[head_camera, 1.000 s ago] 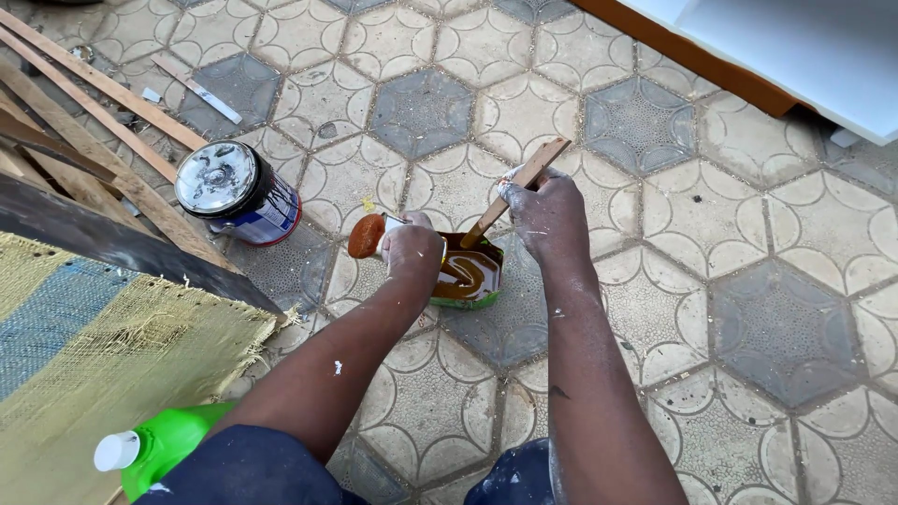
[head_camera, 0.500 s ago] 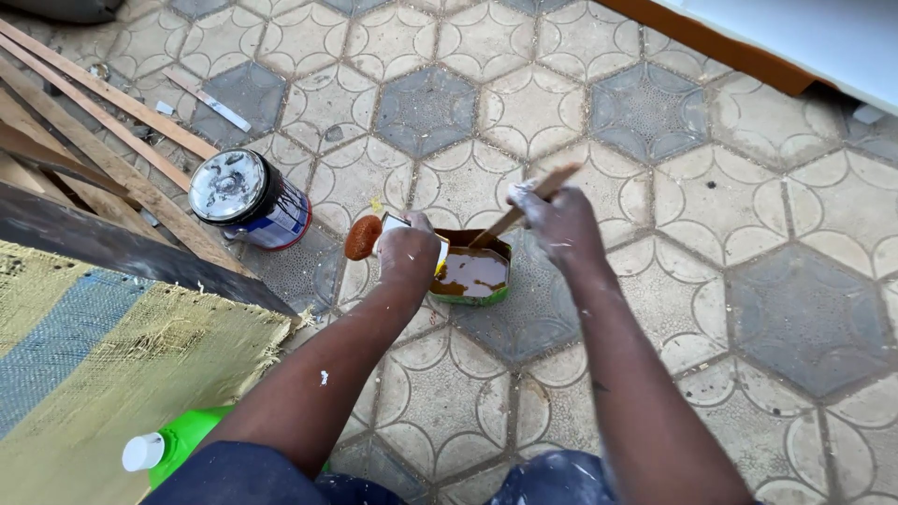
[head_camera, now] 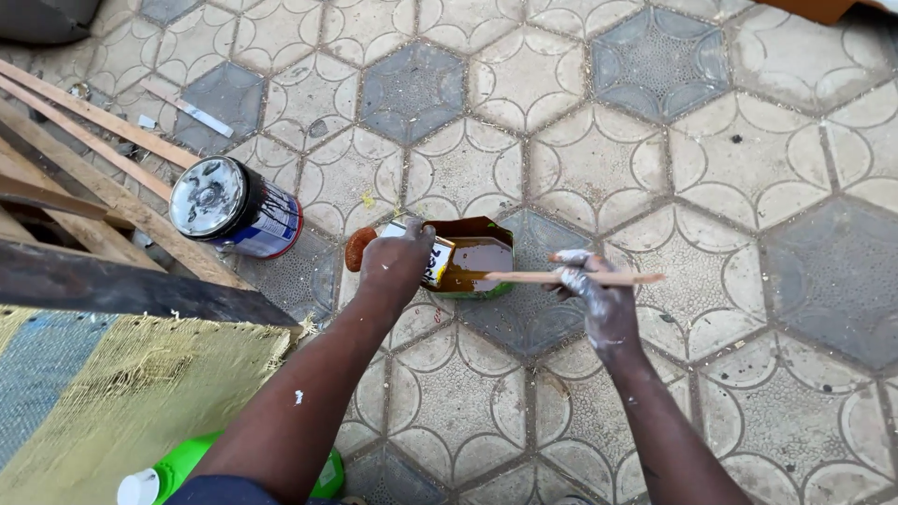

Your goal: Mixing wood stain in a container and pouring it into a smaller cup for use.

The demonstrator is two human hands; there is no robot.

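Stick (head_camera: 561, 278) over tin (head_camera: 472, 262) rim

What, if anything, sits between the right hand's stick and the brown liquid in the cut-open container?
Nothing visible. The right hand holds the stick, whose tip reaches over the open container and its brown liquid. The left hand grips the container's far side, clear of the stick.

Blue-labelled tin (head_camera: 234, 208) lying left, open brown-filled can (head_camera: 470, 259), perhaps white-labelled
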